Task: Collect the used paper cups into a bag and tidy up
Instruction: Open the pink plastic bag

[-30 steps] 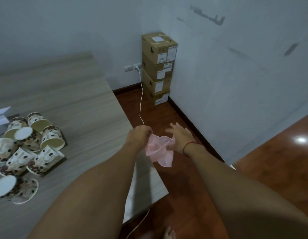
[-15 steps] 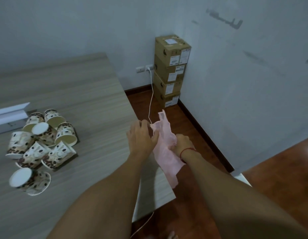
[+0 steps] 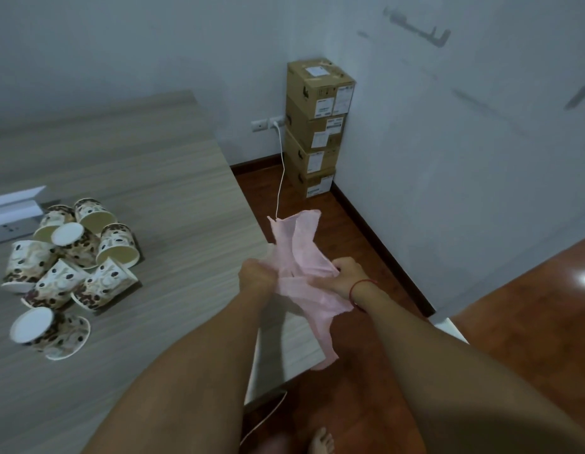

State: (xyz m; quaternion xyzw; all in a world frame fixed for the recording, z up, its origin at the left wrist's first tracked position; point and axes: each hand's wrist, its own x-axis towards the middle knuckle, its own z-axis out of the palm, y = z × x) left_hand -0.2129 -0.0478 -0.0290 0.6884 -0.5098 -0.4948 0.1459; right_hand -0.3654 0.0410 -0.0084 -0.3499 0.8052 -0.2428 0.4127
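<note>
A thin pink plastic bag (image 3: 301, 257) hangs between both hands just past the table's right edge. My left hand (image 3: 255, 277) grips its left side in a fist. My right hand (image 3: 341, 280), with a red string at the wrist, grips the right side. Part of the bag sticks up and part trails down. Several used paper cups (image 3: 71, 257) with a brown bean print lie tipped in a pile on the left of the wooden table (image 3: 173, 198), well left of both hands.
A white box (image 3: 12, 204) lies on the table behind the cups. Stacked cardboard boxes (image 3: 317, 126) stand in the room's corner, beside a wall socket with a white cable (image 3: 279, 178) running down. Red-brown floor lies to the right; my bare foot (image 3: 320, 440) shows below.
The bag has been pulled out longer, from a crumpled wad to a spread strip. Both hands have closed on it and moved slightly apart. The camera view has shifted left.
</note>
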